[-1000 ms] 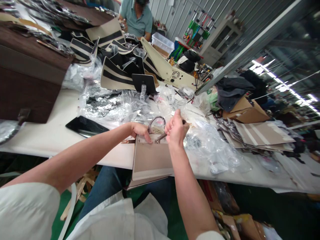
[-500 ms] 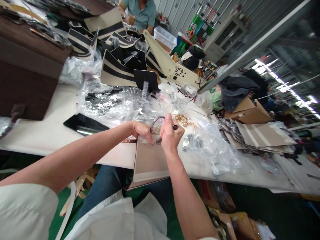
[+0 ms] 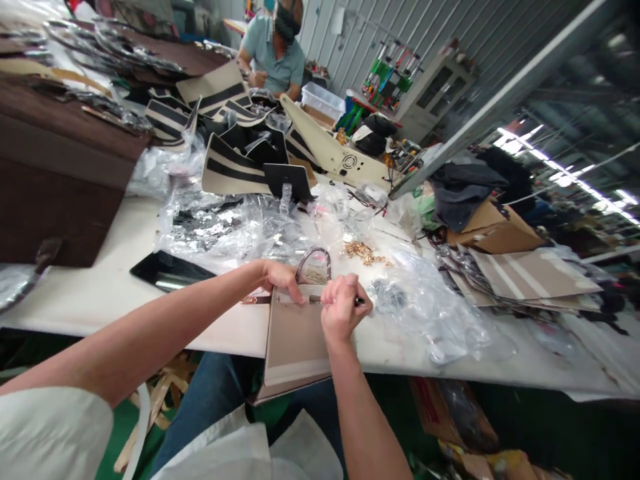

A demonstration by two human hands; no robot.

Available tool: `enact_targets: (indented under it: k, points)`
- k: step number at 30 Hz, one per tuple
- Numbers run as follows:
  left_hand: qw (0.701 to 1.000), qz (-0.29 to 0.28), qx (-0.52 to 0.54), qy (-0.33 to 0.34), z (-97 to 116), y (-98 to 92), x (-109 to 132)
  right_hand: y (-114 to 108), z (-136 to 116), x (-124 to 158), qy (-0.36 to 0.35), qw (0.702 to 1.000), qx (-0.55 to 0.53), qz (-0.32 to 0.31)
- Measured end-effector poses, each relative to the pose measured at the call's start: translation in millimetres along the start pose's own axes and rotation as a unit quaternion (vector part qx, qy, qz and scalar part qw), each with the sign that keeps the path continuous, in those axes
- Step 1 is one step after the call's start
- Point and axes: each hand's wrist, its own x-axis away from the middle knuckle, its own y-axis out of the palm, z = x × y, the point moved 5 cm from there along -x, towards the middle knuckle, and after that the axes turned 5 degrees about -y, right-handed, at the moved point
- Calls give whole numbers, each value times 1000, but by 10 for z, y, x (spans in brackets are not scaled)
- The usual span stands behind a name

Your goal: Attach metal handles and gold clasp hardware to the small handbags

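Note:
A taupe handbag (image 3: 300,337) leans upright at the table's front edge, above my lap. Its curved, wrapped handle (image 3: 327,257) arches up behind the top edge. My left hand (image 3: 284,277) pinches the bag's top edge, thumb on the near face and fingers behind. My right hand (image 3: 344,307) is a fist around a dark tool (image 3: 359,301); the fingers hide most of it, so its kind is unclear. A narrow brown piece (image 3: 315,300) lies between the two hands at the bag's top edge. Small gold-coloured metal parts (image 3: 363,252) lie in a pile beyond the bag.
Clear plastic bags (image 3: 440,320) spread to the right; more, with shiny dark parts, lie behind. A black tray (image 3: 170,272) and a large brown bag (image 3: 55,207) are left. Striped panels (image 3: 233,167) and a cream machine (image 3: 340,157) stand farther back. A co-worker (image 3: 275,60) sits beyond.
My right fist has tilted and come down level with the bag's top edge, uncovering more of the handle. My left hand keeps its hold. The view has tipped upward, showing more of the co-worker.

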Motion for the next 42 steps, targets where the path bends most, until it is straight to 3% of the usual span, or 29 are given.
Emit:
enact_targets:
  k: [3,6,8,11,14,18,20,22,25,28,33,37,42]
  points:
    - [1000,17,9,-5,36,22,85,-113,-86,-358,57,997,-38,-24]
    - [999,22,11,-26,49,30,151,-485,-144,-877,95,995,-34,21]
    - [999,24,3,-39,64,36,168,-754,-17,-1164,155,987,24,23]
    - [999,24,-1,-41,103,51,162,-1034,413,-1338,293,942,154,-46]
    - [999,23,-3,-32,128,61,155,-1202,806,-1339,348,910,216,-69]
    - [998,44,-4,-42,110,45,171,-1306,989,-1339,319,907,270,-63]
    - [997,55,-3,-49,103,41,183,-1346,916,-1336,263,916,298,-45]
    - [997,62,-5,-54,106,47,193,-1365,757,-1291,162,929,332,-37]
    - [996,65,-10,-60,132,83,209,-1337,548,-1061,49,940,322,-105]
    - [996,62,-31,-52,220,174,238,-1328,457,-757,93,941,217,-243]
    - [991,35,-128,-11,493,502,336,-1439,200,-557,176,884,124,-415]
    - [977,25,-210,35,656,773,474,-1492,41,-565,204,864,73,-454]
    - [970,41,-228,67,695,950,655,-1447,-14,-461,250,862,28,-439]
